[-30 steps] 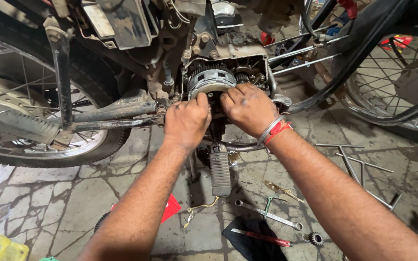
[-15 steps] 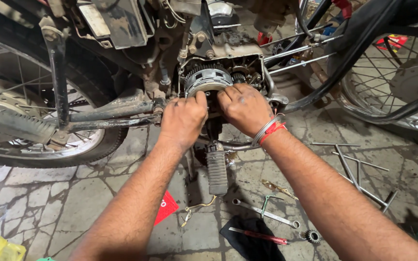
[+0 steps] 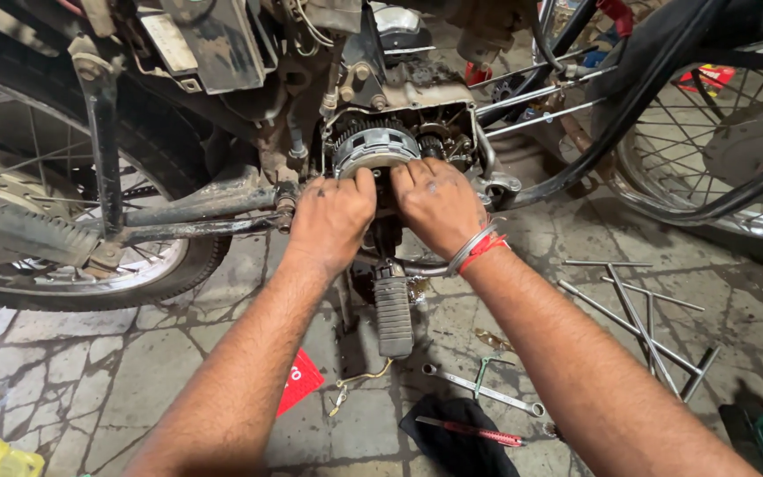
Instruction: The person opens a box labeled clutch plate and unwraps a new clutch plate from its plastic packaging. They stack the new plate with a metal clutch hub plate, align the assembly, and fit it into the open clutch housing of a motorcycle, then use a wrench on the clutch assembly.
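Motorcycle (image 3: 222, 106) fills the upper part of the view, its rear wheel (image 3: 55, 212) well to the left of the open engine case (image 3: 399, 141) and a second spoked wheel (image 3: 735, 150) well to the right of it. Inside that case sits the round, ribbed clutch assembly (image 3: 373, 146), exposed with its cover off. Both hands work at it: the left hand (image 3: 330, 216) and right hand (image 3: 439, 205) lie side by side just below the clutch, fingers (image 3: 359, 181) curled and pressed together against its lower edge. Whether they pinch a small part there, I cannot tell. The step looks like seating or pulling the clutch by hand; any next move calls for an even two-handed grip. Below the case, a footpeg (image 3: 393, 309) hangs, then spanners (image 3: 487, 389) and a red-handled screwdriver (image 3: 470, 430) on the stone floor (image 3: 134, 371).
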